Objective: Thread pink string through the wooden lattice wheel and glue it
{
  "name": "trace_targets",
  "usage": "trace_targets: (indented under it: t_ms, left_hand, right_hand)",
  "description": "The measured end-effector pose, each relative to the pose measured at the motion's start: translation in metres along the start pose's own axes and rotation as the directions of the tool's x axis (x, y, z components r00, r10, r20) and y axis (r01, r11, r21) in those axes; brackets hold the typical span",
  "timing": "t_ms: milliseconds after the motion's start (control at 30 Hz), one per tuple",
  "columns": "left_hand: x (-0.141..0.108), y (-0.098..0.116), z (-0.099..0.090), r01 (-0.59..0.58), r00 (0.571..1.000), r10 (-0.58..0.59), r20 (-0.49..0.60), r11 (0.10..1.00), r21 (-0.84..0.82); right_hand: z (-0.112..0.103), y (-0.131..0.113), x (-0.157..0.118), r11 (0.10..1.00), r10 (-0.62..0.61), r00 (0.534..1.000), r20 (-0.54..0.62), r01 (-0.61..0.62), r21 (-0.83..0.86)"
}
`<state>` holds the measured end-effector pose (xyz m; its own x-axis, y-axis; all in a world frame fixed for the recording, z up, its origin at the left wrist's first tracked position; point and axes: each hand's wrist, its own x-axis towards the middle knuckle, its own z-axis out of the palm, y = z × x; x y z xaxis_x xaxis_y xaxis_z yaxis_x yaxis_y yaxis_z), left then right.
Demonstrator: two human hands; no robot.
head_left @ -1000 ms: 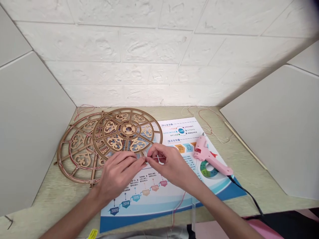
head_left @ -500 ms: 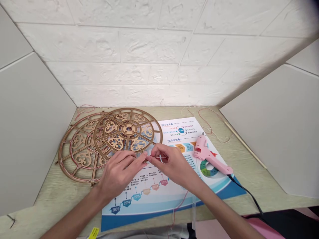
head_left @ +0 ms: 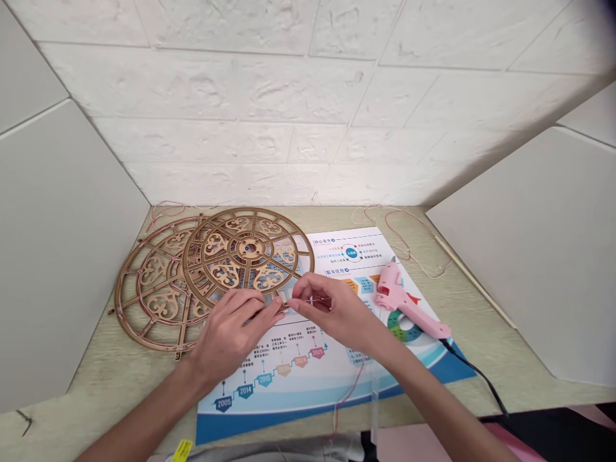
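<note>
A round wooden lattice wheel (head_left: 251, 248) with cut-out scroll ornaments lies partly over a second wooden wheel (head_left: 162, 305), which has pink and white thread along its rings. My left hand (head_left: 235, 326) is closed over the near rim of the upper wheel, its index finger and thumb at the edge. Right beside those fingertips, my right hand (head_left: 332, 311) pinches a thin thread (head_left: 315, 299) between thumb and index finger. A length of pink and white thread (head_left: 353, 387) hangs below my right wrist towards the table's front edge. The fingertips hide the exact contact point.
Under the wheels and hands lies a printed poster (head_left: 260, 420). A pink hot glue gun (head_left: 409, 311) rests on its right side, its black cable (head_left: 476, 370) running off the front. Farther right are loose thread (head_left: 409, 250) and a thin wooden stick (head_left: 476, 282). White panels flank the table.
My right fingertips have drawn slightly away from my left ones, with a small gap between them now. The left hand keeps its place on the rim. The view has shifted a little.
</note>
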<state>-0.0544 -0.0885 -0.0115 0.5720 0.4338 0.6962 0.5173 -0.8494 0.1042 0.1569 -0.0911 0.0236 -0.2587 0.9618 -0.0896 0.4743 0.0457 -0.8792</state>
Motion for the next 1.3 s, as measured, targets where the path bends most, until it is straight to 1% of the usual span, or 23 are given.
trace_targets:
  t_ms: [100, 200, 300, 400, 533, 600, 733, 833, 1033, 1133, 1167, 1233, 1300]
  left_hand:
    - [0.000, 0.000, 0.000, 0.002, 1.000, -0.001, -0.010, 1.000, 0.011]
    - [0.000, 0.000, 0.000, 0.005, 1.000, -0.005, -0.015, 1.000, 0.015]
    - [0.001, 0.001, -0.001, 0.006, 1.000, -0.005, -0.007, 1.000, 0.015]
    - [0.000, 0.001, -0.001, 0.003, 1.000, -0.003, 0.000, 1.000, 0.018]
    - [-0.002, 0.000, -0.001, 0.009, 1.000, -0.009, -0.007, 1.000, 0.014]
    - [-0.002, 0.000, -0.002, 0.004, 1.000, -0.004, 0.009, 1.000, 0.007]
    - [-0.001, -0.001, -0.005, -0.042, 0.998, 0.042, 0.053, 0.999, -0.004]
    - [0.001, -0.001, -0.008, -0.064, 0.997, 0.064, 0.035, 0.998, -0.001]
    - [0.001, 0.000, -0.009, -0.067, 0.997, 0.067, 0.036, 0.998, -0.017]
    - [0.001, 0.000, -0.009, -0.055, 0.998, 0.056, 0.033, 0.998, -0.023]
    - [0.000, -0.001, -0.009, -0.051, 0.998, 0.052, 0.033, 0.998, -0.026]
    - [0.001, -0.001, -0.009, -0.044, 0.999, 0.045, 0.030, 0.998, -0.034]
    - [0.001, -0.001, -0.011, -0.039, 0.999, 0.041, 0.028, 0.998, -0.046]
  right_hand:
    - [-0.008, 0.001, 0.000, 0.999, -0.006, 0.999, 0.043, 0.008, -0.044]
    - [-0.011, 0.002, 0.001, 0.998, -0.004, 0.999, 0.050, 0.007, -0.069]
    - [-0.009, 0.003, 0.003, 0.997, -0.023, 1.000, 0.019, 0.024, -0.079]
    - [-0.006, 0.002, 0.005, 0.990, -0.070, 0.998, -0.004, 0.069, -0.121]
    - [-0.005, -0.001, 0.006, 0.974, -0.156, 0.988, 0.012, 0.155, -0.166]
    - [-0.005, -0.002, 0.006, 0.968, -0.185, 0.983, 0.017, 0.185, -0.167]
    - [-0.003, 0.000, 0.005, 0.960, -0.206, 0.978, 0.021, 0.206, -0.190]
    - [-0.004, 0.003, 0.005, 0.953, -0.219, 0.976, -0.002, 0.213, -0.217]
    - [-0.008, 0.006, 0.001, 0.936, -0.262, 0.963, -0.061, 0.238, -0.258]
    - [-0.011, 0.009, -0.005, 0.956, -0.243, 0.962, -0.121, 0.216, -0.200]
    - [-0.012, 0.011, -0.008, 0.966, -0.226, 0.962, -0.151, 0.202, -0.162]
    - [-0.014, 0.018, -0.014, 0.986, -0.165, 0.954, -0.251, 0.151, -0.077]
    - [-0.016, 0.027, -0.019, 0.997, -0.057, 0.930, -0.364, 0.069, 0.021]
